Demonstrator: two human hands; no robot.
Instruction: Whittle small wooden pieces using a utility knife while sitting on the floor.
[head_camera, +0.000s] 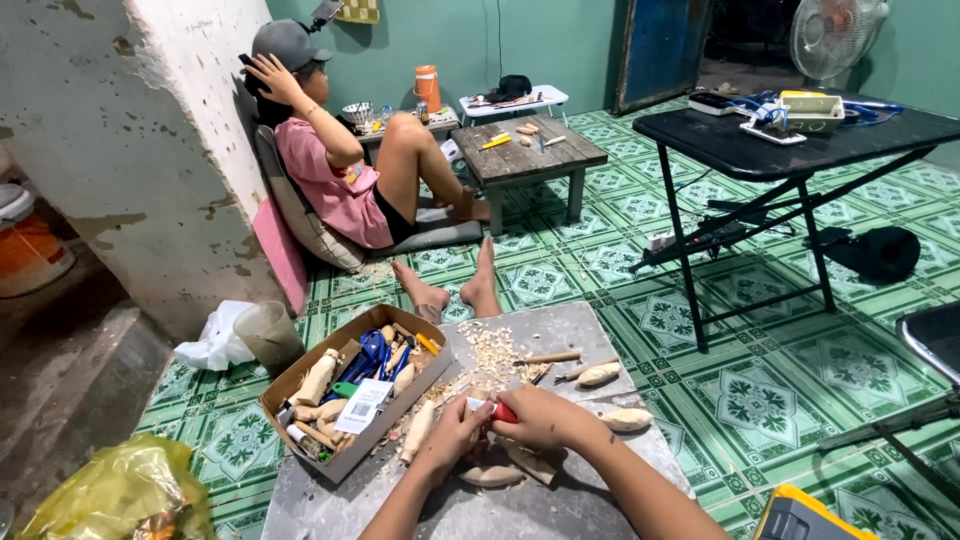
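Both my hands meet over a low grey board (560, 325) that serves as a work surface. My right hand (540, 415) grips a red-handled tool (503, 411). My left hand (455, 432) holds the pale wooden piece the tool touches, mostly hidden by the fingers. Carved wooden pieces lie around: one under my hands (492, 476), one at the right (627, 420), another farther back (598, 375). Wood shavings (490, 345) are heaped at the board's far side.
A cardboard box (300, 375) of wooden pieces, blue-handled tools and papers sits at left. Another person (335, 170) sits against the wall with legs stretched toward me. A low wooden table (535, 150), a black folding table (790, 140), a fan (830, 35) and a yellow bag (120, 495) surround.
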